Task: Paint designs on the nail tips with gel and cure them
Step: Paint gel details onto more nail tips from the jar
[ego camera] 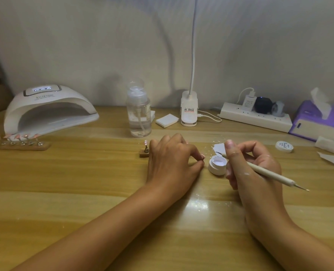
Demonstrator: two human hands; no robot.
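left hand point(172, 161) fingers pinch nail tip point(203, 156) | right hand point(254, 167) fingers curled round brush point(267, 172) | brush tip by open gel pot point(217, 167) on bench point(84, 182)

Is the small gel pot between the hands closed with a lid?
No, the gel pot stands uncovered, with pale gel showing inside.
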